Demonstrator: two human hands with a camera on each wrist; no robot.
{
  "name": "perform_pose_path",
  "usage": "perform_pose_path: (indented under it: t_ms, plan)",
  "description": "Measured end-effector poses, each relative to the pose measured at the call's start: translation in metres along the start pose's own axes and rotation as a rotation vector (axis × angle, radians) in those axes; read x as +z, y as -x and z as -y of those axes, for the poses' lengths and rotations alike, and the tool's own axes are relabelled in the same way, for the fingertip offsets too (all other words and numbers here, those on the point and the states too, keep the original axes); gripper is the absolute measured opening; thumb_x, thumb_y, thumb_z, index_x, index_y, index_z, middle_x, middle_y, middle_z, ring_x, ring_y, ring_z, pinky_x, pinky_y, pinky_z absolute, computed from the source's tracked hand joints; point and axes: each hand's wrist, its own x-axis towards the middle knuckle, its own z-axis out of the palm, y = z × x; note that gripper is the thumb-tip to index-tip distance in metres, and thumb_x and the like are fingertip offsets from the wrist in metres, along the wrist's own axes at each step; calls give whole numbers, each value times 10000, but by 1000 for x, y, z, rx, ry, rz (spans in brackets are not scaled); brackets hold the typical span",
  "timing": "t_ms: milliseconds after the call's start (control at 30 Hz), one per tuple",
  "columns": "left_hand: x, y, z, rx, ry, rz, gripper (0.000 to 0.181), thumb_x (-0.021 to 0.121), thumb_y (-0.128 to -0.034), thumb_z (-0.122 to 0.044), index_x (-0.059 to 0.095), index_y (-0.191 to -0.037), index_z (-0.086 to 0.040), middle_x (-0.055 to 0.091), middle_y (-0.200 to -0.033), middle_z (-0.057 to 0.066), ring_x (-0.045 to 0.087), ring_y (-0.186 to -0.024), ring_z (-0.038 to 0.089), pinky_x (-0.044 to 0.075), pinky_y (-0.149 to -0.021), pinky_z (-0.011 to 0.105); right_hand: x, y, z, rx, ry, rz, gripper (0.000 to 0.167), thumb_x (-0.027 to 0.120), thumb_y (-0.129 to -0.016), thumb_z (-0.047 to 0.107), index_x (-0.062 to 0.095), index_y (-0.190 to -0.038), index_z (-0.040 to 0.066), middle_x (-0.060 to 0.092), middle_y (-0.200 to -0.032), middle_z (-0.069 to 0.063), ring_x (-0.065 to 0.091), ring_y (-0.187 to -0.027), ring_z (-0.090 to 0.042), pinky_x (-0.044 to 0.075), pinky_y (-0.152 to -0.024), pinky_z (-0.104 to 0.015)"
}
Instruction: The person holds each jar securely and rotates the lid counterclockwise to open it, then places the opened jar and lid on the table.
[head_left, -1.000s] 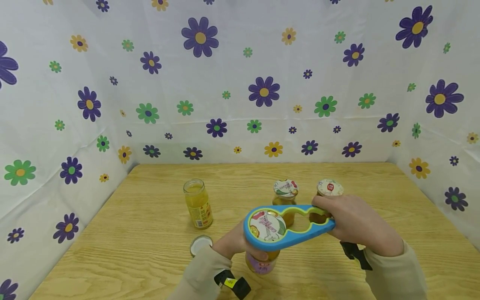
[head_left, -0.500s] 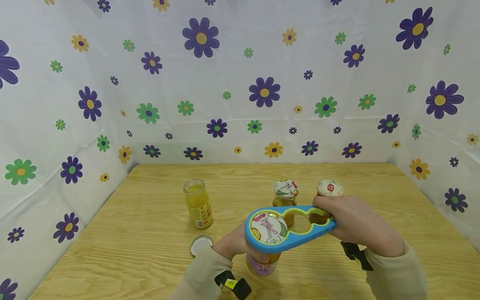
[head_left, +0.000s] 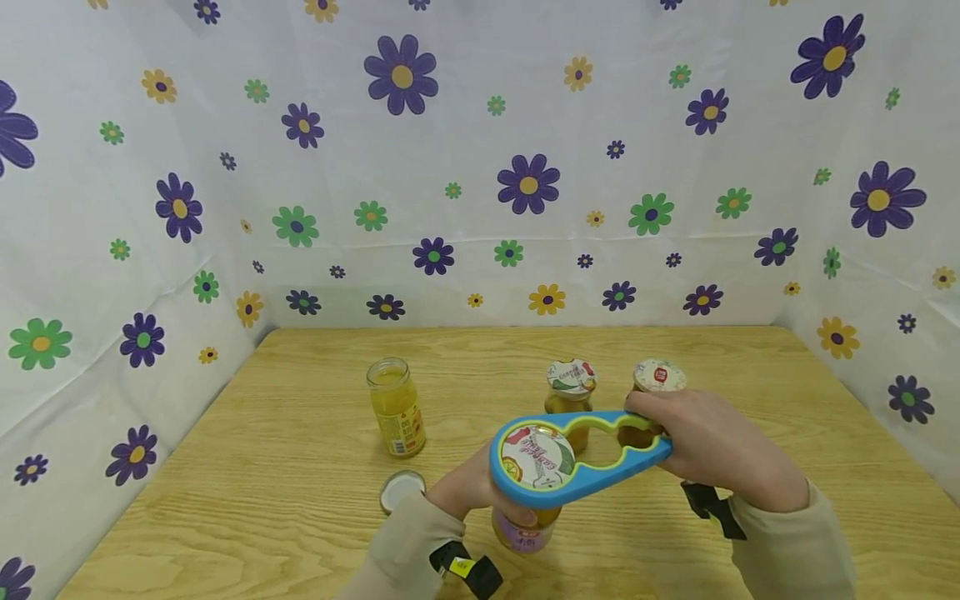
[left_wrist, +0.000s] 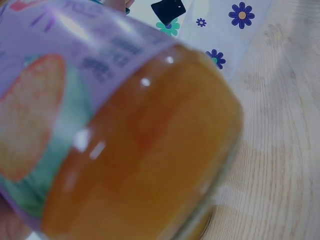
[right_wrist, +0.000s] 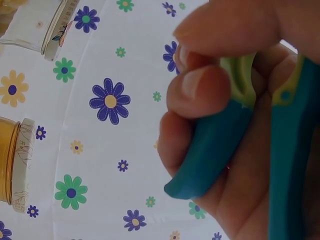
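Observation:
My left hand (head_left: 468,483) grips a glass jar (head_left: 522,536) with a purple label, low at the middle of the head view. Orange contents fill the jar (left_wrist: 150,145) in the left wrist view. Around its printed lid (head_left: 536,457) sits the large ring of a blue and lime-green jar opener (head_left: 603,482). The opener's narrow end is in my right hand (head_left: 716,442), whose fingers curl round the opener's handle (right_wrist: 215,145) in the right wrist view. Much of my left hand is hidden behind the jar and opener.
An uncapped jar of yellow contents (head_left: 397,412) stands to the left, with a loose lid (head_left: 402,492) lying nearer. Behind the opener are two lidded jars, one in the middle (head_left: 572,379) and one farther right (head_left: 660,375). Flowered cloth (head_left: 450,125) walls the wooden table (head_left: 300,417).
The jar and the opener's ring end have shifted slightly right and nearer since a second ago. Both hands keep their grips, almost in place.

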Motion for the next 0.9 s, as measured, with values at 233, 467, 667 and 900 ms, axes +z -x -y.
perform_pose_path:
  t_ms: [233,467,667,900]
  plan:
    - [-1,-1,1,15,25,16,928,755,-648,-386,263,-1150,219,504,-1054,-101,469,-972,51,347,-918,275,-1,0,0,-9,-8,4,302,755,-669,111,490,-789,193,409,-619,141,368,-509,-42,347,-466,-206]
    - [-1,-1,4,16,42,38,906,748,-654,-368,264,-1143,222,512,-1051,-98,475,-967,57,357,-908,276,-1,0,0,-10,-10,10,292,748,-675,106,499,-798,197,412,-628,142,369,-515,-43,352,-471,-207]
    - [0,0,3,-21,59,38,925,752,-640,-350,243,-1158,225,517,-1046,-98,480,-962,66,361,-905,279,0,0,-1,-13,-28,18,284,744,-680,105,508,-806,202,421,-636,140,369,-518,-41,350,-475,-206]
    - [1,0,2,8,57,49,886,745,-642,-315,253,-1136,232,514,-1048,-111,474,-965,57,351,-908,266,1,0,-2,-15,-60,31,285,736,-685,89,511,-818,205,445,-656,135,383,-531,-38,367,-486,-208]
